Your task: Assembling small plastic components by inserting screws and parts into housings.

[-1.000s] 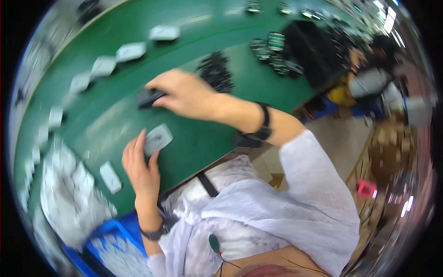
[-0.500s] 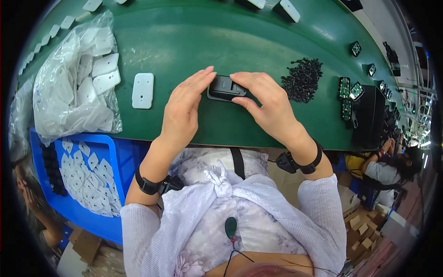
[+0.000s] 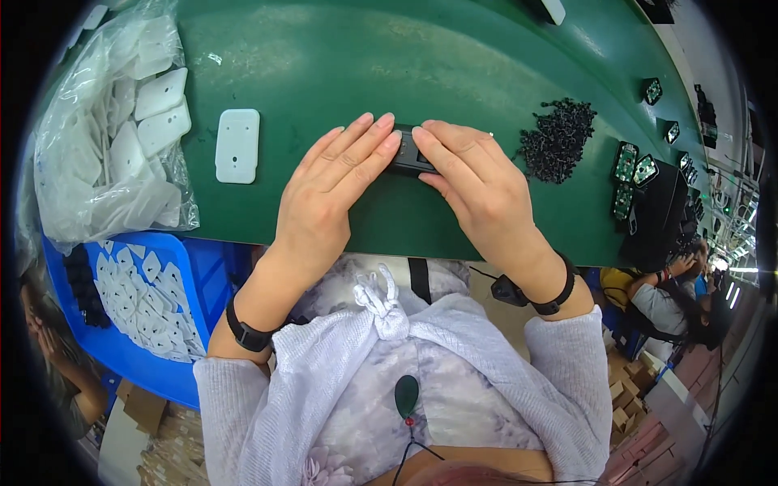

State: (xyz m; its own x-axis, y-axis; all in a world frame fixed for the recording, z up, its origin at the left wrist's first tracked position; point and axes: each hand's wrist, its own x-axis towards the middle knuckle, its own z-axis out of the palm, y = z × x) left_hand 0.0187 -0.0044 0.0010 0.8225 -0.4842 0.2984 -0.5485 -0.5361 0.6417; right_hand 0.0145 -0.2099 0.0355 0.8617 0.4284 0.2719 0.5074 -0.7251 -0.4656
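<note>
The left hand (image 3: 328,190) and right hand (image 3: 478,178) meet over one black housing (image 3: 411,152), which lies between them near the front edge of the table (image 3: 389,223). A small pale marking shows on the exposed top face of the housing, too small to read. The left hand lays its extended fingers over the left end; its thumb is hidden, so whether it grips cannot be told. The right hand is clamped on the right end, fingers on top and thumb at the near side. Compared with half a second ago, the fingertips are closer together and cover more of the housing; the pale rim then visible along its near edge is now out of sight. Outboard of the left hand, a white plate (image 3: 237,142) with small holes lies flat, well apart from the housing. Further left is a clear plastic bag (image 3: 185,215) of similar white plates; below it, a blue crate (image 3: 146,360) contains white pieces (image 3: 142,304) and a black strip (image 3: 83,287). Outboard of the right hand is a pile of small black parts (image 3: 559,142), followed by green circuit boards (image 3: 623,198) beside a black box (image 3: 660,215). A co-worker (image 3: 660,308) is visible at the far right.
</note>
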